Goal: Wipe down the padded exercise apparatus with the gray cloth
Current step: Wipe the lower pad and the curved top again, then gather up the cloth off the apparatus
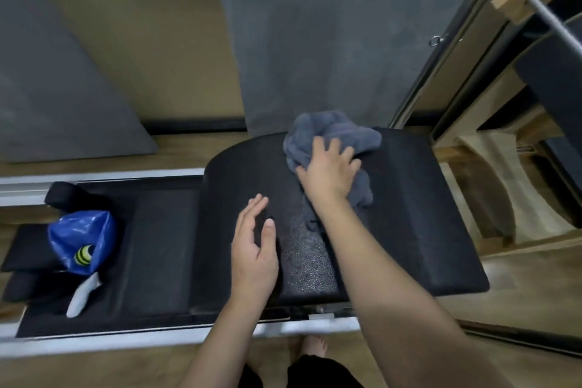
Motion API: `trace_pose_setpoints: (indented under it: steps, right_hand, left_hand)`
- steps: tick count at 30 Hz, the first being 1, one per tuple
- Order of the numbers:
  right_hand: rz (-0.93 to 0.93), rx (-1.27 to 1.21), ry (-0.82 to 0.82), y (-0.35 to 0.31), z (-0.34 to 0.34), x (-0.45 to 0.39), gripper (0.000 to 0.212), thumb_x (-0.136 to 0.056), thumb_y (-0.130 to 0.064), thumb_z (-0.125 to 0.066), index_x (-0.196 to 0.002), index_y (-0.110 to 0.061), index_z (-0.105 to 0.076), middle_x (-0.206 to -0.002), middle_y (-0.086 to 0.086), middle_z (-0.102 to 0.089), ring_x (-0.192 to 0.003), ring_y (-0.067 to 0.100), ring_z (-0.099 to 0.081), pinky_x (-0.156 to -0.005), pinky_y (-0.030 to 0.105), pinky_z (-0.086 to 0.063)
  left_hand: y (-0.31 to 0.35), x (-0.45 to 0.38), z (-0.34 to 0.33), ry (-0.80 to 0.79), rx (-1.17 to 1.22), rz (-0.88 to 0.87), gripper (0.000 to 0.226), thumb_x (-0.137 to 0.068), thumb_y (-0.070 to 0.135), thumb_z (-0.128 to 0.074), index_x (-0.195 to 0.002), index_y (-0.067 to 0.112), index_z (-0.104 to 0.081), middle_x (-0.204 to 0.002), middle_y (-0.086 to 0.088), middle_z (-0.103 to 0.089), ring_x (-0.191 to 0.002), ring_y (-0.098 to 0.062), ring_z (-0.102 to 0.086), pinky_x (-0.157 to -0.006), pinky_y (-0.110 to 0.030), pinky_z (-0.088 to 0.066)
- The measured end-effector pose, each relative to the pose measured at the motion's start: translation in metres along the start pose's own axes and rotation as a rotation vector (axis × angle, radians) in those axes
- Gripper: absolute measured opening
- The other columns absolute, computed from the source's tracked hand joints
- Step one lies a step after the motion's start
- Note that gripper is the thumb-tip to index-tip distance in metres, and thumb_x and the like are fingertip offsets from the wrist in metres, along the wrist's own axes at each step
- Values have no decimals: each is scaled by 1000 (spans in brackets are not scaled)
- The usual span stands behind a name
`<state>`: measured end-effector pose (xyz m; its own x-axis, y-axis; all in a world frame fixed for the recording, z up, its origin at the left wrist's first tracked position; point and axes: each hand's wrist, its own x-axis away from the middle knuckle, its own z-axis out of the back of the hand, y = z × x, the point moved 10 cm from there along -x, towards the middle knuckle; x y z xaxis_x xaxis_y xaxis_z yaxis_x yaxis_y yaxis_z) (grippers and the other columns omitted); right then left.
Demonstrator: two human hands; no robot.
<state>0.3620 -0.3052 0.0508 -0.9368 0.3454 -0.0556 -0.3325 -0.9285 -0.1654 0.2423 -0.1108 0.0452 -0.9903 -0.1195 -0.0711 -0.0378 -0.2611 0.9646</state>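
Observation:
A black padded exercise apparatus (409, 198) with a curved arc-shaped top fills the middle of the view, on a low black platform with metal rails. A crumpled gray cloth (330, 132) lies on the arc's far upper part. My right hand (329, 172) presses flat on the cloth, fingers spread over it. My left hand (255, 249) hovers over or rests lightly on the arc's near left slope, fingers apart, holding nothing. A wet-looking speckled patch (307, 261) shows on the padding between my two arms.
A blue glossy bag (78, 236) with a yellow-striped ball and a white object (83, 294) sits on the platform's left end. Gray mats lean against the far wall. A wooden frame with a metal bar (541, 16) stands at right. Wooden floor surrounds.

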Motion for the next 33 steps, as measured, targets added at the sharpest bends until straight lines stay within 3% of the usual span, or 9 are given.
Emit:
trace_pose_setpoints:
  steps: [5,9,12,15,20,23,29,31,33]
  right_hand:
    - [449,46,-72,-137,-36,80,37,-81,-43,-68,-113,-27,-58,-114,8,-60,-103,34,-50,-86,50,-37]
    - [726,-19,-385,-187,-66,163,44,-89,-40,-60,-129,-24,-49,-132,12,-51,-122,38,-39,-100,58,-28]
    - [662,-140,-518,-190,-63,183,53,-85,-41,-61,-133,-24,-46,-137,11,-48,-123,39,-38,-101,58,-28]
    - [513,-412,-651,-188,-52,182,58,-77,-43,-65,-130,-26,-47,-136,8,-49,-120,38,-41,-101,55,-34]
    - [253,-990,-716,-171,-32,183,42,-65,-47,-67,-103,-31,-58,-106,-5,-68,-99,20,-64,-87,47,-55]
    - [142,-1149,-665,-156,-21,186,41,-70,-43,-72,-107,-33,-59,-105,-8,-69,-97,13,-66,-88,45,-56]
    - [131,-991,-503,-127,11,208,73,-69,-80,-52,-133,-46,-42,-137,-10,-50,-127,22,-46,-107,51,-39]
    - [53,-1184,-618,-117,15,223,73,-74,-89,-37,-138,-55,-39,-148,-13,-45,-138,18,-38,-116,49,-28]
    - [-63,-1494,-695,-103,14,237,62,-81,-85,-41,-136,-55,-44,-146,-11,-52,-135,13,-47,-116,43,-34]
  left_hand:
    - [-38,-1,66,311,152,302,28,-103,14,-49,-129,19,-58,-134,0,-60,-122,-6,-55,-106,-22,-41]
    - [-82,27,111,576,338,616,35,-104,23,-47,-137,14,-53,-134,-5,-59,-123,-18,-56,-102,-32,-45]
    - [-88,49,136,655,359,647,33,-103,30,-48,-135,22,-53,-134,-3,-60,-122,-19,-58,-108,-41,-45]
    - [-67,59,161,724,351,522,20,-103,23,-49,-121,27,-58,-133,-6,-61,-122,-18,-59,-106,-36,-46]
    - [-22,73,187,847,293,332,10,-101,21,-53,-109,22,-59,-110,-2,-62,-104,-18,-59,-91,-29,-47]
    - [-17,74,170,686,355,444,25,-97,35,-61,-114,17,-59,-116,-4,-67,-110,-21,-64,-97,-36,-51]
    - [1,83,105,76,522,577,93,-64,68,-79,-140,29,-44,-127,-2,-68,-111,-18,-69,-98,-45,-54]
    - [5,89,100,-36,514,556,91,-66,57,-84,-141,30,-41,-128,0,-67,-112,-18,-69,-96,-42,-56]
    - [-2,99,105,-91,489,545,74,-73,36,-81,-137,27,-46,-126,-3,-68,-108,-19,-70,-87,-36,-59]
